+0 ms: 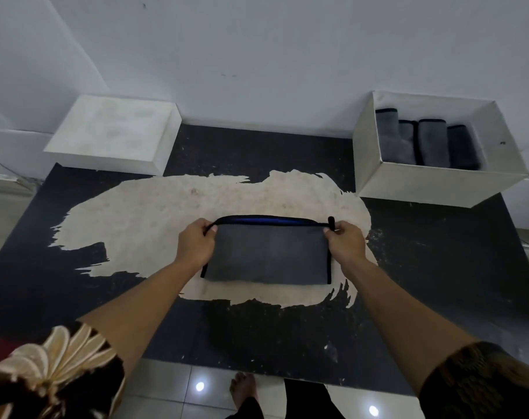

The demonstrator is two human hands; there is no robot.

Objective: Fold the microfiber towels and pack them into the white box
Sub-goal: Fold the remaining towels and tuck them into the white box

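Microfiber towel (pixel 266 255), folded double, lies on the counter (pixel 423 267), its far corners pinched in the fingers of the left hand (pixel 195 244) and right hand (pixel 344 241). An uneven pull could skew the layers, spoiling its fit beside the folded towels (pixel 432 140) in the white box (pixel 438 186).

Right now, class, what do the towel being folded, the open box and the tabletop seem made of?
Towel: soft matte grey cloth, black edging; it drapes limply. Open box: likely white card or board; thin flat walls. Tabletop: black coating worn to pale board, perhaps wood.
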